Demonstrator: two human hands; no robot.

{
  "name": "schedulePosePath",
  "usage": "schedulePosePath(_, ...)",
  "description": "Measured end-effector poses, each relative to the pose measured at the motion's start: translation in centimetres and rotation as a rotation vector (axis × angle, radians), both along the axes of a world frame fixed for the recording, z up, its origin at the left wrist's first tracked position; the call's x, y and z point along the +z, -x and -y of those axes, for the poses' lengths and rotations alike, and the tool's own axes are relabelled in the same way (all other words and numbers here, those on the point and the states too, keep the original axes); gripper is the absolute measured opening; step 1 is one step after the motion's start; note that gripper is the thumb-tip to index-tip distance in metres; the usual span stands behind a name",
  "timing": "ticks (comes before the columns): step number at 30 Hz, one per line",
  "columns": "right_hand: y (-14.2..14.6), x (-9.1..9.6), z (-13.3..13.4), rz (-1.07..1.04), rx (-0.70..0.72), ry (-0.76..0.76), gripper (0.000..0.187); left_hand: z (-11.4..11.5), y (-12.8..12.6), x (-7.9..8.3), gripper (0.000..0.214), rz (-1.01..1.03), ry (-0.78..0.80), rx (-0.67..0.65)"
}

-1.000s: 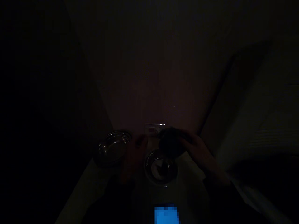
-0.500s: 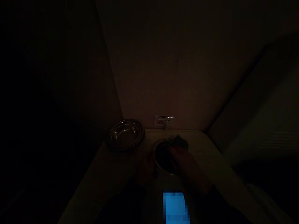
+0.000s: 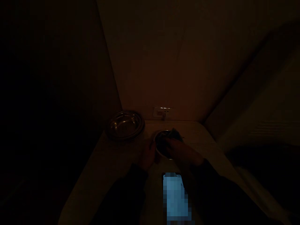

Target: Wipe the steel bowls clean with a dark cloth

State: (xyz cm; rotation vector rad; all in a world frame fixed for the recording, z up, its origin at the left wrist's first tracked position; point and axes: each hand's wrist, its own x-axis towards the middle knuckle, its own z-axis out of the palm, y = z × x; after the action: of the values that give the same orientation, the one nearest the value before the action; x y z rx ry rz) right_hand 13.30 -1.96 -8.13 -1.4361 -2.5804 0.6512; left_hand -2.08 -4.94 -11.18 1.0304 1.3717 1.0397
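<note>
The scene is very dark. A round bowl [image 3: 159,152] with a pale rim stands near the back of the table. My left hand [image 3: 148,155] is closed at the bowl's left side, steadying it by the rim; its fingertips are hard to make out. Inside the bowl, my right hand [image 3: 178,148] grips a dark greenish cloth [image 3: 175,133], which bunches up above the far right rim. Between my forearms lies a phone [image 3: 175,197] with a lit, blurred-out screen.
Shiny metal bowls [image 3: 126,136], apparently stacked, sit at the table's back left. A wall socket [image 3: 162,112] with a plug in it is just above the back edge of the table [image 3: 93,184]. Walls rise behind and to the left.
My right hand and the cloth have shifted slightly within the bowl, with less cloth sticking out to the right. The whole view has tilted down a little, so everything appears higher.
</note>
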Motion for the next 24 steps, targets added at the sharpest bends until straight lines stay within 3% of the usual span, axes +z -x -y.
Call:
schedulePosePath(5,0.7,1.4,1.0,0.056,0.073,-0.017,0.031,0.0,0.3,-0.3,0.03,-0.006,-0.001,-0.003)
schedulePosePath(10,0.7,1.8,1.3,0.151,0.039,-0.089,0.038,0.0,0.5,-0.7,0.028,0.034,-0.009,-0.013)
schedulePosePath(19,2.2,1.2,-0.3,0.146,0.051,0.008,0.03,0.2,0.8,-0.2,0.029,0.123,0.056,-0.041)
schedulePosePath(24,1.9,1.9,0.1,0.091,0.15,0.115,0.031,0.1,1.0,-0.8,0.033,0.067,-0.011,0.008)
